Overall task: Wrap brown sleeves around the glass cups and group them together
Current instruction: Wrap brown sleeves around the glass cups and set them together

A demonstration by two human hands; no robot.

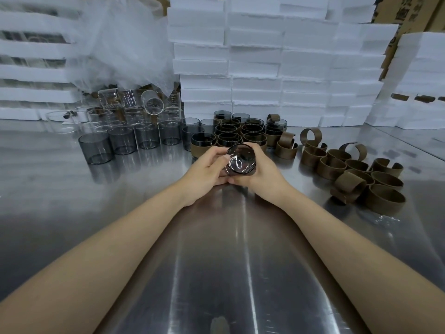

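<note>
Head view looks down over my two bare forearms onto a shiny steel table [134, 237], where my left hand [204, 173] and my right hand [261, 173] close together around one smoky grey glass cup [240, 161], tipped so its round end faces me; a brown band shows at its lower edge, and my fingers hide the rest. Just behind my hands stands a tight cluster of grey cups already wearing brown sleeves [240, 133]. To its left, bare smoky grey cups [120, 144] stand in a row, with clear glass beakers [134, 104] heaped behind them under crumpled white foam wrap [120, 42]. To my right, loose curled brown sleeves [356, 174] lie scattered in a pile on the table. Stacked white foam blocks [277, 56] wall off the back, and brown cardboard cartons [407, 10] at the top right carry dark printed characters too blurred to read.
</note>
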